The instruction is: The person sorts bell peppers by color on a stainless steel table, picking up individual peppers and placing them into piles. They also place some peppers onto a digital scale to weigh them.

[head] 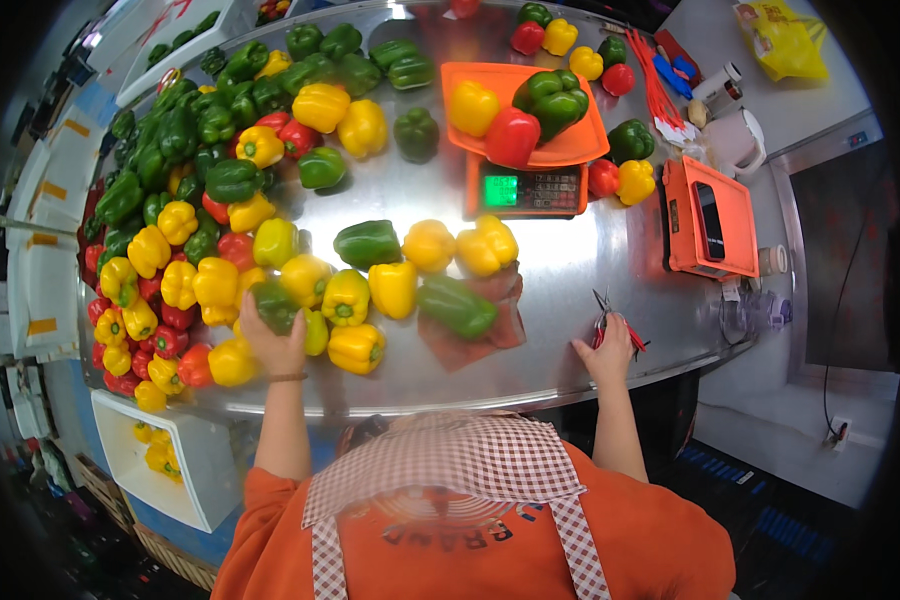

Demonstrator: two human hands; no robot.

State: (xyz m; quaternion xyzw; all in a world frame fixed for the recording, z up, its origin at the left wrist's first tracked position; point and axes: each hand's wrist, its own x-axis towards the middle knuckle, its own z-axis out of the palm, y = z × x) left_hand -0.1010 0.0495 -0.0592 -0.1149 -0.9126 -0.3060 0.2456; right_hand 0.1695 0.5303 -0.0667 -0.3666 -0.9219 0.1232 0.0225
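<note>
My left hand is at the near edge of the pepper pile, its fingers and thumb around a dark green bell pepper. Yellow bell peppers lie on both sides of it, one of them a yellow pepper to the right. Over at the right of the steel table, my right hand grips red-handled snips, whose narrow blades point away from me. Between my hands, a long green pepper rests on a reddish mesh bag.
An orange scale carries an orange tray with three peppers. A second orange device has a phone on it. Red net bags and a white jug are at the back right. A white foam box stands below left.
</note>
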